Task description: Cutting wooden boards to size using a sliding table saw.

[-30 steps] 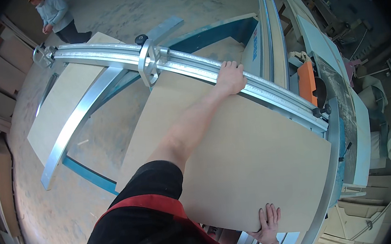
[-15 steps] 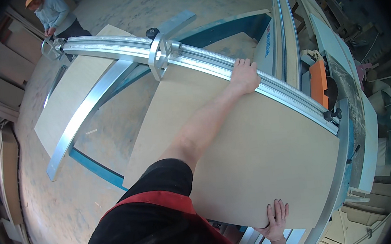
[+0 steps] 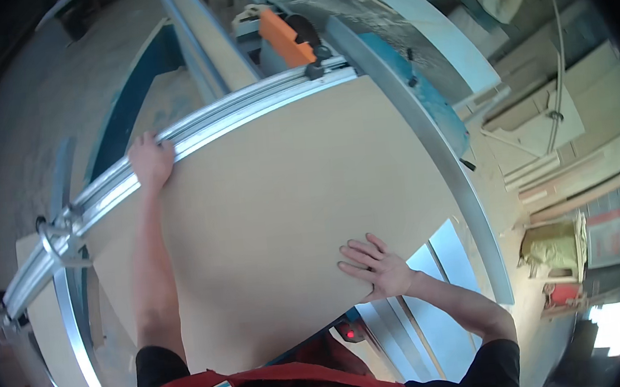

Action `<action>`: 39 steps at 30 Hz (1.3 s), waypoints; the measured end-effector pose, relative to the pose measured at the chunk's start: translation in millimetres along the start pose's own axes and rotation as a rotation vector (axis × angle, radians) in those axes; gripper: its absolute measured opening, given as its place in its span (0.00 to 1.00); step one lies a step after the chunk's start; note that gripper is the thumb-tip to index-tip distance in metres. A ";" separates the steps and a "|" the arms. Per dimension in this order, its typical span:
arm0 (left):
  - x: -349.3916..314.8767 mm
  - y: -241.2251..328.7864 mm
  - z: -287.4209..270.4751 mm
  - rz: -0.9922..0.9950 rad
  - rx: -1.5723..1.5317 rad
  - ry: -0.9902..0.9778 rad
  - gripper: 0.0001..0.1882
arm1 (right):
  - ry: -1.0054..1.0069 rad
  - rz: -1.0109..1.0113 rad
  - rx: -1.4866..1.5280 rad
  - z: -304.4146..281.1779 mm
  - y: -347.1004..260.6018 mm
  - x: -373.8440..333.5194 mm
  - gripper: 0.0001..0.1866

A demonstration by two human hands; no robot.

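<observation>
A large flat tan board (image 3: 288,195) lies in front of me, its far edge along a long aluminium fence (image 3: 242,112). My left hand (image 3: 151,162) is closed over that fence, the fingers curled across its top and the wrist above the board. Palm down near the board's close right edge, my right hand (image 3: 382,267) presses flat with its fingers spread. A metal flip stop (image 3: 55,244) sits on the fence left of my left hand. A black clamp knob (image 3: 315,69) stands at the fence's right end.
Beyond the fence's right end are an orange guard (image 3: 283,38) and a dark round saw blade (image 3: 303,27). A grey metal rail (image 3: 447,161) curves along the board's right side. A curved aluminium bar (image 3: 78,343) crosses another pale board at the left. A red light (image 3: 350,334) glows below the board.
My view has turned to the right, so the saw now appears nearer the top middle. My right hand reaches farther onto the board, fingers spread. My left hand stays on the fence.
</observation>
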State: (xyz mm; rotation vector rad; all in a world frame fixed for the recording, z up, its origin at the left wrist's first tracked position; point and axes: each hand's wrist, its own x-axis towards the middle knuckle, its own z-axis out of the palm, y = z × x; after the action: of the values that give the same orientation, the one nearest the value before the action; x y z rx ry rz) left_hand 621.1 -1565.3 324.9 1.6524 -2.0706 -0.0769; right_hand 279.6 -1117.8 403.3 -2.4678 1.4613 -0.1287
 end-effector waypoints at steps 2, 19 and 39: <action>-4.1 90.8 25.4 -0.007 0.045 0.018 0.20 | 0.005 0.080 0.000 -26.5 45.0 -68.7 0.52; -263.2 911.0 301.6 0.055 0.249 -0.164 0.28 | 0.202 -0.014 0.285 -8.3 383.9 -630.9 0.43; -240.8 1086.5 477.2 0.151 0.355 -0.088 0.25 | 0.688 1.001 0.615 0.6 791.3 -910.5 0.27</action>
State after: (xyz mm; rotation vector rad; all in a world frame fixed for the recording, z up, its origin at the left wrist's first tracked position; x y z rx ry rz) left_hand -515.9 -1171.2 190.5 1.7071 -2.3750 0.2892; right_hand -834.3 -684.5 240.4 -1.0467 2.2733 -1.0753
